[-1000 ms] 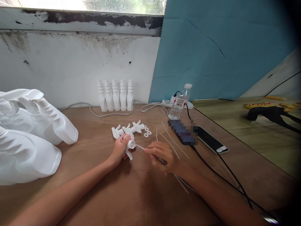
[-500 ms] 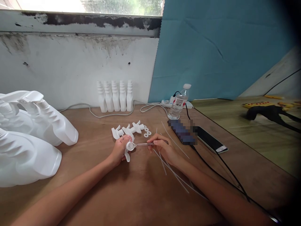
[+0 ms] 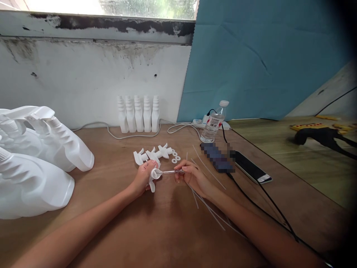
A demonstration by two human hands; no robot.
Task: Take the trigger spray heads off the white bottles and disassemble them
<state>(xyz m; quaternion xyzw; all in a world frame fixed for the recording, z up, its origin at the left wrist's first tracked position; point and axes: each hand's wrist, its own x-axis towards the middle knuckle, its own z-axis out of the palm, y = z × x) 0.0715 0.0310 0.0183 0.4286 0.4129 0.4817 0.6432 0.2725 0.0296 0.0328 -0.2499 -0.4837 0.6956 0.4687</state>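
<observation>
Tabletop of brown, wood-toned board [image 3: 170, 236] lies before us. We find the left hand [image 3: 141, 178] clamped on a white plastic spray-trigger head [image 3: 152, 184], held over the tabletop at centre, its round collar turned away from the palm and its lever pointing down. We record the right hand [image 3: 192, 178] with fingers pinched together on a slim silver metal tool [image 3: 169, 172] – its tip meets the collar mouth, though we cannot tell how deep it sits. Just beyond the left hand we note more white plastic trigger heads [image 3: 165, 151], with small flat white rings [image 3: 174, 161] beside them. Thin translucent tubes [image 3: 206, 169] lie near the right hand. We count five small white plastic bottles [image 3: 138, 116] standing upright – side by side.
</observation>
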